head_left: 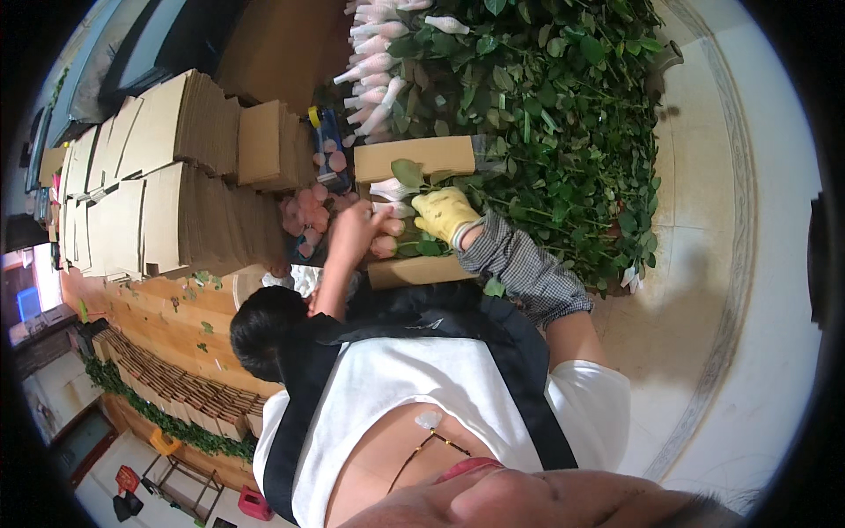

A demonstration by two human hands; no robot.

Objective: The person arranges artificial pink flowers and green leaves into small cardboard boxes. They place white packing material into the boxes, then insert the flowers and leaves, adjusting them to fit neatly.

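My left hand (352, 231) is bare, its fingers closed at a rose bud in a white foam net sleeve (398, 209). Close on the right, my right hand (443, 216) wears a yellow glove and curls around the stem end of the roses; the stem inside the grip is mostly hidden. Another sleeved rose (392, 188) lies just above, beside a large leaf (406, 172). Below my left fingers are bare pink rose heads (385, 246). All of these lie between two cardboard pieces, an upper one (414, 158) and a lower one (418, 272).
Leafy rose stems (563, 141) cover the right side, with sleeved buds (374, 66) along their left edge. Cardboard sheets (158, 185) are stacked at left. Pink petals (306, 211) lie near a blue tape dispenser (327, 145). A dark-haired person's head (267, 333) is close to my left arm.
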